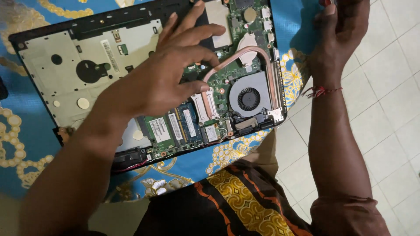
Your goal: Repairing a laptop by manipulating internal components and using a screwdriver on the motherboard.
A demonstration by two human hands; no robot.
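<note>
Patterned black and gold fabric (236, 205) is seen lowest in the frame, closest to the lens. Beyond it, an opened laptop (148, 78) is laid bottom-up on a blue and gold cloth (26, 131), with its green circuit board (227, 83), copper heat pipe (245, 52), round fan (249, 98) and memory modules (175, 126) exposed. The left hand (166, 74) is spread over the board with fingers loosely splayed, nothing being gripped. The right hand (341, 26) is raised over the laptop's right edge; whether anything is held cannot be told. White floor tiles (389, 87) are seen at right.
</note>
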